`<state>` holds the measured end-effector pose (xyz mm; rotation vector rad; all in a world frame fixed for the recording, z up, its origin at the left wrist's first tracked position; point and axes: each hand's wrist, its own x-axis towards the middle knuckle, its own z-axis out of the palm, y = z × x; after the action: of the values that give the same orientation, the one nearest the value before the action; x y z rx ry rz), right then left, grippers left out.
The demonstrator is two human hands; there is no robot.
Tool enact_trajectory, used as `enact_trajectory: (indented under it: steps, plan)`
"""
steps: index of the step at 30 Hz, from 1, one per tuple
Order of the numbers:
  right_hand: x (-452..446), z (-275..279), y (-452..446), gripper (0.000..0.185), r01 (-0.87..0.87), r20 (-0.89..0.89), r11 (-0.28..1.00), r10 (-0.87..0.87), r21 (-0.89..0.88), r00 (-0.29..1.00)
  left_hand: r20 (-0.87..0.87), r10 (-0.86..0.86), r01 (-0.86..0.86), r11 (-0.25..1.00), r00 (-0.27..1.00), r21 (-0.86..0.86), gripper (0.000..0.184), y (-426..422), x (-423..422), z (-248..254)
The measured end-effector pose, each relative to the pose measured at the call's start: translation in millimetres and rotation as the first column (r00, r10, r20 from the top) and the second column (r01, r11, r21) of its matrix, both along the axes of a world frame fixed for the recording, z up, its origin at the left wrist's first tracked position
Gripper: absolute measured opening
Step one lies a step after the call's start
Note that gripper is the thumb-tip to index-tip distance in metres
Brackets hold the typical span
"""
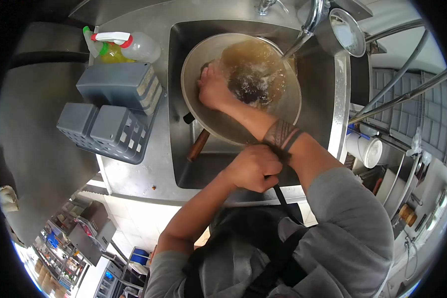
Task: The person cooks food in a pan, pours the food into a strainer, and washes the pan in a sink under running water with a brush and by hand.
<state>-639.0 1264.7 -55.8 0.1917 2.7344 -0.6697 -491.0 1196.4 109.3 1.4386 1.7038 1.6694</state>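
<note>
A large round metal wok [292, 107] sits tilted in the sink, with brownish, rippling water pooled in it. My right hand [213, 88] reaches into the wok, its bent fingers pressed against the left inner wall. A dark patch shows by the fingertips, but whatever lies under them is hidden. At the near rim, my left hand [256, 168] is closed in a fist around a dark part that looks like the wok's handle, mostly covered by the fingers. Over the far right rim hangs the metal faucet [303, 37]. Left of the wok, a wooden handle [198, 145] sticks out.
The steel sink [313, 114] surrounds the wok. On the left counter stand grey plastic utensil holders [109, 87] and spray bottles [141, 48]. At the upper right is a metal pot [333, 37]. A white bucket [368, 151] stands to the right.
</note>
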Motion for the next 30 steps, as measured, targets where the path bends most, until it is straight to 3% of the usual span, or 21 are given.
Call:
enact_trajectory:
  steps: [1, 2, 3, 6, 7, 8, 9, 11, 13, 15, 16, 17, 19, 20, 21, 22, 24, 25, 27, 28, 30]
  plan:
    - [12, -7, -5, 0.06, 0.042, -0.11, 0.996, -0.05, -0.075, 0.993, 0.005, 0.004, -0.004, 0.999, 1.0, 0.035, 0.021, 4, 5, -2]
    - [5, -16, 14, 0.06, -0.003, -0.137, 0.996, 0.015, 0.087, 0.99, 0.019, -0.003, 0.002, 0.999, 1.0, 0.033, 0.021, 1, 10, -5]
    - [-15, 28, 41, 0.06, -0.145, 0.207, 0.988, 0.132, 0.046, 0.969, 0.029, 0.005, -0.005, 1.0, 1.0, 0.005, 0.021, -2, 9, -3]
    - [-12, -20, 7, 0.063, 0.045, -0.01, 0.999, -0.046, -0.017, 0.999, 0.025, 0.005, -0.005, 1.0, 1.0, 0.01, 0.021, 1, 9, -6]
    - [2, -1, -6, 0.063, 0.014, -0.018, 1.0, -0.014, -0.004, 1.0, 0.032, -0.018, 0.017, 0.999, 0.999, 0.048, 0.021, 5, 8, -6]
    - [-2, -32, 5, 0.064, -0.113, -0.109, 0.991, 0.121, 0.077, 0.987, 0.041, -0.017, 0.015, 0.999, 0.999, 0.048, 0.021, 4, 9, -8]
    - [4, -31, 14, 0.064, -0.109, -0.092, 0.991, 0.116, 0.074, 0.989, 0.043, 0.002, -0.003, 1.0, 0.999, 0.017, 0.022, 1, 9, -5]
    - [-3, -10, 29, 0.063, 0.147, -0.155, 0.978, -0.17, -0.151, 0.973, 0.03, 0.03, -0.029, 0.999, 0.999, -0.016, 0.022, -1, 9, -3]
    - [-8, -33, 8, 0.062, 0.045, -0.051, 0.997, -0.042, 0.059, 0.998, 0.01, -0.01, 0.01, 1.0, 1.0, -0.002, 0.022, -1, 4, -1]
    - [27, -30, -3, 0.059, -0.191, -0.284, 0.976, 0.214, 0.107, 0.935, 0.018, 0.001, -0.001, 1.0, 1.0, 0.001, 0.022, 3, 5, -2]
    - [26, -11, 28, 0.056, -0.061, -0.18, 0.99, 0.039, -0.124, 0.983, 0.035, 0.008, -0.008, 1.0, 0.999, -0.002, 0.022, 4, 9, -2]
    - [11, 15, 59, 0.051, -0.193, 0.3, 0.981, 0.195, -0.038, 0.934, 0.04, 0.006, -0.006, 1.0, 0.999, 0.001, 0.022, 4, 10, -1]
    - [22, 14, 89, 0.048, 0.004, 0.31, 0.99, 0.041, -0.143, 0.95, 0.014, 0.024, -0.024, 1.0, 1.0, -0.018, 0.021, -2, 2, 2]
    - [33, 6, 90, 0.048, -0.001, 0.308, 0.99, 0.044, -0.141, 0.95, 0.012, 0.029, -0.029, 0.999, 1.0, -0.016, 0.021, -4, 1, 3]
    - [52, -17, 88, 0.046, -0.097, 0.018, 0.993, 0.098, -0.06, 0.995, -0.036, 0.048, -0.049, 0.998, 0.998, -0.026, 0.021, -5, 1, 4]
    - [74, -30, 89, 0.045, -0.16, -0.264, 0.986, 0.167, 0.046, 0.95, -0.08, 0.06, -0.062, 0.998, 0.995, -0.032, 0.021, -5, 2, 4]
    - [123, -23, 92, 0.046, -0.351, -0.288, 0.933, 0.358, 0.078, 0.888, -0.086, 0.085, -0.086, 0.996, 0.993, -0.012, 0.021, -3, 5, 4]
    - [148, -4, 94, 0.046, -0.352, -0.281, 0.932, 0.36, 0.083, 0.889, -0.087, 0.11, -0.111, 0.994, 0.99, -0.006, 0.021, -2, 9, 3]
    - [175, 34, 97, 0.044, -0.389, -0.019, 0.914, 0.389, -0.117, 0.921, -0.053, 0.123, -0.123, 0.992, 0.991, 0.018, 0.019, 0, 11, -1]
    - [172, 35, 98, 0.044, -0.394, -0.017, 0.911, 0.394, -0.12, 0.919, -0.017, 0.13, -0.13, 0.991, 0.991, 0.032, 0.018, -1, 13, -3]
    - [155, 30, 104, 0.045, -0.294, -0.178, 0.949, 0.31, 0.112, 0.934, 0.012, 0.121, -0.121, 0.993, 0.993, 0.013, 0.018, -9, 13, -7]
